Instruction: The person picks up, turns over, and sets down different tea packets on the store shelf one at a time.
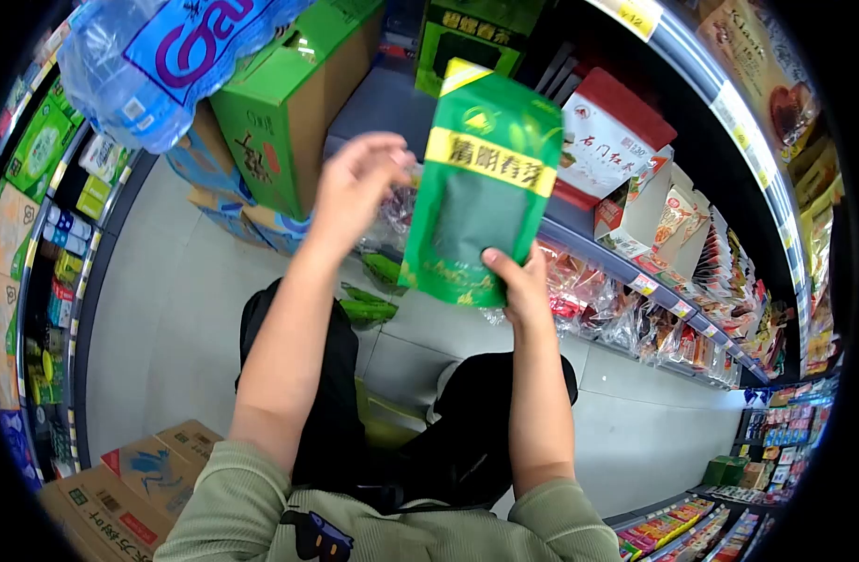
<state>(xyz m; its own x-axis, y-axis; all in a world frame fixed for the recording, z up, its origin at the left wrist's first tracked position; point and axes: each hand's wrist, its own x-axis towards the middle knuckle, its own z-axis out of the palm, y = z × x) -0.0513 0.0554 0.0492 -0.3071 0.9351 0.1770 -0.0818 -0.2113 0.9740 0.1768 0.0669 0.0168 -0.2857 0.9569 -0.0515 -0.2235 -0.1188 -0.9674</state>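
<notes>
A green stand-up tea pouch (pixel 476 225) with a yellow label band and a dark window is held upright in front of me. My right hand (pixel 523 281) grips its lower right edge, thumb across the front. My left hand (pixel 359 187) is raised just left of the pouch, apart from it. Its fingers are slightly blurred, loosely bent and spread, with nothing visible in them. Two more green packets (pixel 366 307) lie low beneath my left forearm, near the floor.
A green carton (pixel 270 122) and a shrink-wrapped pack of water bottles (pixel 158 75) stand at upper left. On the shelf at right are a red and white box (pixel 607 140) and bagged snacks (pixel 673 337). Cardboard boxes (pixel 130 487) sit at lower left on the tiled floor (pixel 167 328).
</notes>
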